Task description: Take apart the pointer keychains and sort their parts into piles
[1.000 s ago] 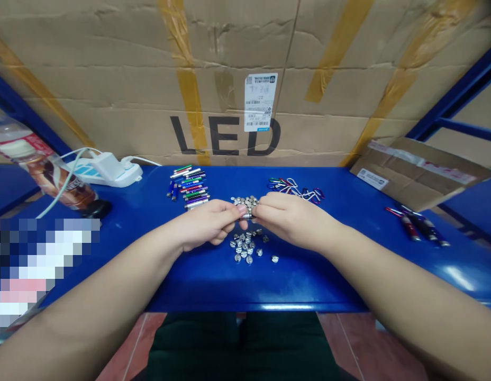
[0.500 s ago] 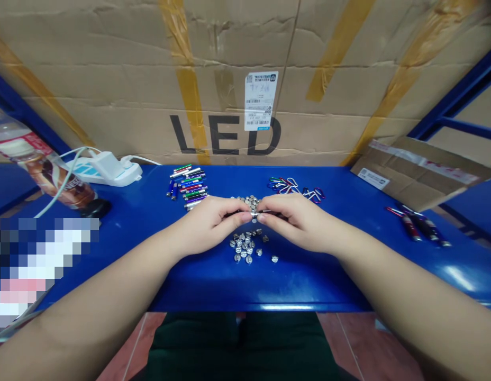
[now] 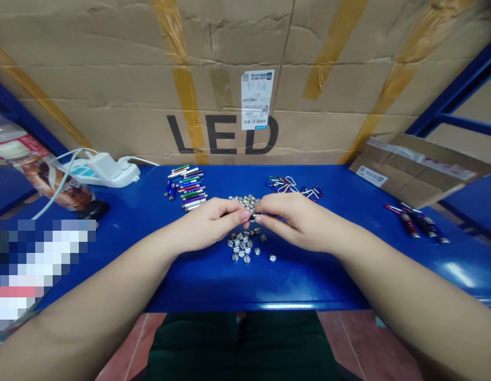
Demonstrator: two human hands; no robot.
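Observation:
My left hand (image 3: 214, 225) and my right hand (image 3: 299, 221) meet fingertip to fingertip above the table, both closed in a pinch. Between them shows a small piece with dark and shiny parts, mostly hidden by the fingers. Just behind the fingertips lies a pile of small round silver discs (image 3: 247, 201). Nearer to me, below the hands, silver slotted caps (image 3: 241, 246) are scattered, with one cap (image 3: 273, 257) apart at the right. Past my left hand, coloured metal tubes (image 3: 193, 188) lie in a stack. Beyond my right hand are coloured carabiners (image 3: 283, 184).
On the right lie several dark and red tubes with clips (image 3: 410, 225), before a small cardboard box (image 3: 420, 166). A white power strip (image 3: 106, 172) and a tilted drink bottle (image 3: 51, 177) stand left. A large carton (image 3: 130, 95) walls off the blue table's (image 3: 309, 283) back.
Both hands stay together over the silver discs. The fingers of my left hand have curled slightly lower around the small piece. The whole view has shifted a little.

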